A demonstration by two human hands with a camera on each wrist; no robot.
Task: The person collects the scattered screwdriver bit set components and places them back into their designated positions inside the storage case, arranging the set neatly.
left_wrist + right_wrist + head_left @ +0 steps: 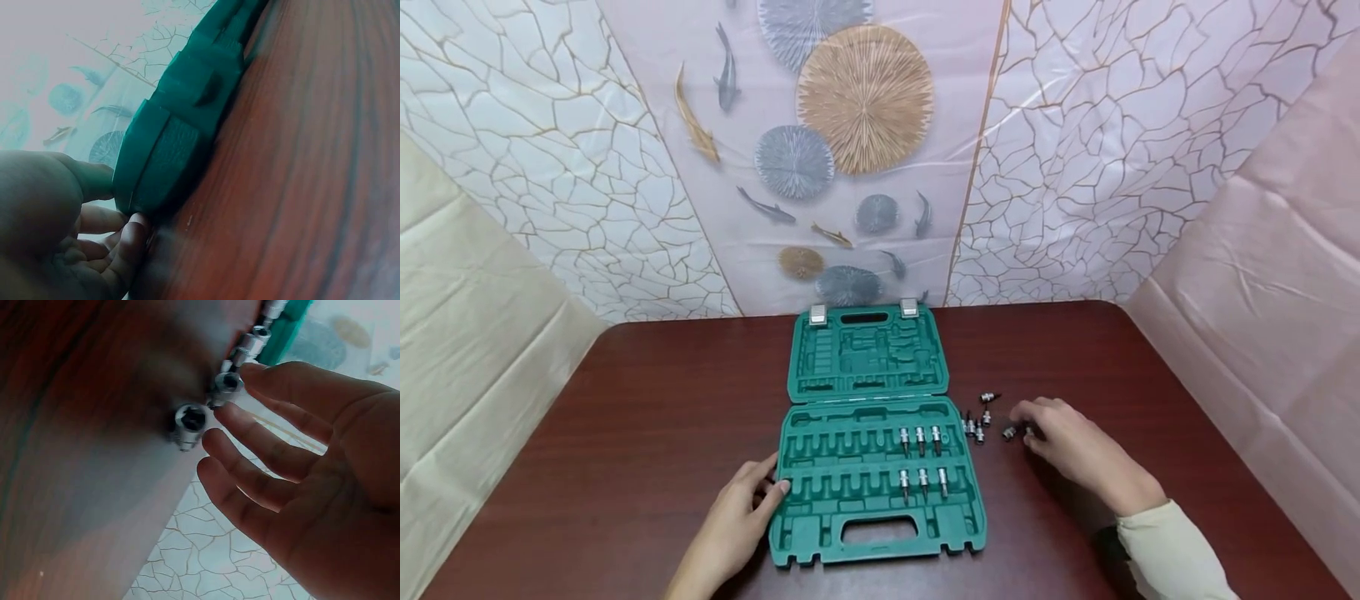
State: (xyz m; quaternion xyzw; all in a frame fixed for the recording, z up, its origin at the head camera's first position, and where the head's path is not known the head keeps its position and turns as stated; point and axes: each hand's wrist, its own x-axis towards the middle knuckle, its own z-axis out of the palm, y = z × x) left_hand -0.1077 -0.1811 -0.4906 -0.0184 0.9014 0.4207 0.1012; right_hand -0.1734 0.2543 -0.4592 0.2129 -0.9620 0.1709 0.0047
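A green plastic tool case [880, 500] lies unfolded on the table. Silver bit sockets [921, 442] sit in its tray, three in the upper row and three in the lower. My left hand [733, 517] holds the tray's left edge, thumb on top and fingers against the side; the left wrist view shows the case's side wall [165, 162] between them. Right of the case, my right hand [1071, 442] reaches down over loose bit sockets [1009, 433]. In the right wrist view, its fairly straight fingers are spread beside one bit socket [228, 384], with another socket [189, 422] near the fingertips.
Several more loose bit sockets [976, 427] lie close to the case's right edge. The open lid [868, 354] with two grey latches [817, 315] lies toward the back of the dark red table [647, 417]. Patterned cloth walls [1060, 167] stand behind and at the sides.
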